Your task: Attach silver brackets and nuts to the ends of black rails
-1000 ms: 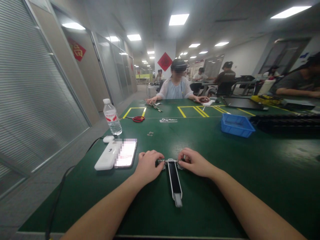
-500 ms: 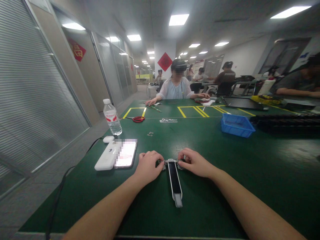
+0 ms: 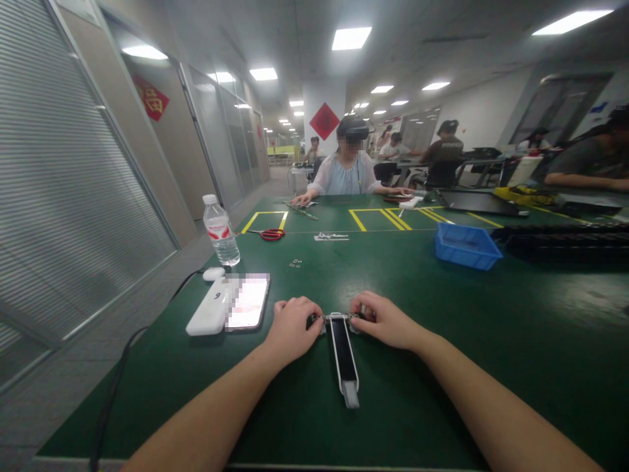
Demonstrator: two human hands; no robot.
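A long narrow device (image 3: 344, 351) with a black face, a pale rim and a grey tab at its near end lies on the green table (image 3: 393, 419). At its far end a thin metal crosspiece (image 3: 337, 317) sticks out to both sides. My left hand (image 3: 293, 328) pinches the left end of that crosspiece between thumb and fingers. The right end is pinched by my right hand (image 3: 386, 320), its fingers curled. Small parts at both ends are partly hidden by my fingertips.
Left of my hands lie a phone (image 3: 249, 301), a white case (image 3: 209, 311) and a water bottle (image 3: 221, 233). Farther off are red scissors (image 3: 272, 234), small rings (image 3: 295, 263), white strips (image 3: 331, 236) and a blue bin (image 3: 466, 247). A person (image 3: 346, 172) sits opposite.
Both of my hands and the device have stayed in place. The person opposite has shifted a hand slightly, and people in the right background have moved a little.
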